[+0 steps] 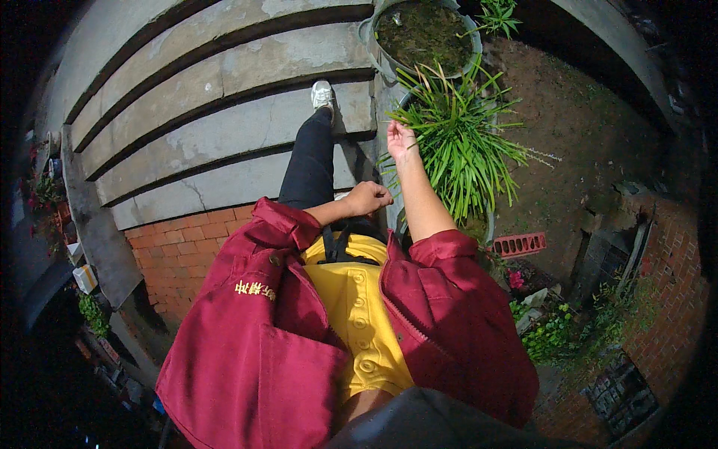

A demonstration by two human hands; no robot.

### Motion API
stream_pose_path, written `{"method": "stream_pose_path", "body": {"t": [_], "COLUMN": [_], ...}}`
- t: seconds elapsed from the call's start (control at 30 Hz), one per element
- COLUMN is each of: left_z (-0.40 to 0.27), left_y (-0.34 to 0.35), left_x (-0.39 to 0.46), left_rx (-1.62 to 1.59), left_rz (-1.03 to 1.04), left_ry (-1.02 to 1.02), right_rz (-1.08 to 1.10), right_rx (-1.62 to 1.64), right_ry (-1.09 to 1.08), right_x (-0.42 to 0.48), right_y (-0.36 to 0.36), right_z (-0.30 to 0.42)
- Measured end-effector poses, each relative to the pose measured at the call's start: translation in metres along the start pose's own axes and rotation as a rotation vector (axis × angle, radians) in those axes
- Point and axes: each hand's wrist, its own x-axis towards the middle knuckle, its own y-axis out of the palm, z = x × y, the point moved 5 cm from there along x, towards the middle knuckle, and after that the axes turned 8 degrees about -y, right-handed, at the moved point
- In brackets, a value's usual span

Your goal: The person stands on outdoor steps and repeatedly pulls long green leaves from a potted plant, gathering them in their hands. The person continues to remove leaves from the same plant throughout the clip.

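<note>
My right hand point(401, 141) is raised at the near side of a potted plant point(460, 146) with long, narrow green leaves. Its fingers are curled among the leaf tips, and whether a leaf is pinched between them is unclear. My left hand point(368, 198) is closed in a loose fist in front of my waist, below the right one, with nothing visible in it. The plant's leaves spill over the rim of its pot, hiding most of it. A pale flower spike point(543, 157) sticks out on the right.
Concrete steps point(224, 123) rise ahead, with my white shoe point(322, 94) on one. Beyond the plant stands a tub of soil point(423, 36). To the right are bare ground point(566, 112), a red perforated brick point(519, 244) and leafy plants point(552, 331). Red brick paving point(179, 241) lies below the steps.
</note>
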Motion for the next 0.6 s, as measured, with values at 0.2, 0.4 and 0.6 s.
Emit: {"method": "stream_pose_path", "body": {"t": [0.2, 0.4, 0.6], "left_z": [0.008, 0.007, 0.001], "left_y": [0.002, 0.001, 0.002], "left_x": [0.008, 0.012, 0.013], "left_rx": [-0.034, 0.065, 0.116], "left_rz": [-0.036, -0.054, -0.028], "left_ry": [0.081, 0.144, 0.154], "right_rz": [-0.08, -0.164, 0.001], "right_rx": [0.051, -0.053, -0.268], "right_ry": [0.018, -0.155, -0.267], "right_x": [-0.006, -0.03, -0.048], "right_y": [0.003, 0.004, -0.004], "right_z": [0.006, 0.025, 0.032]}}
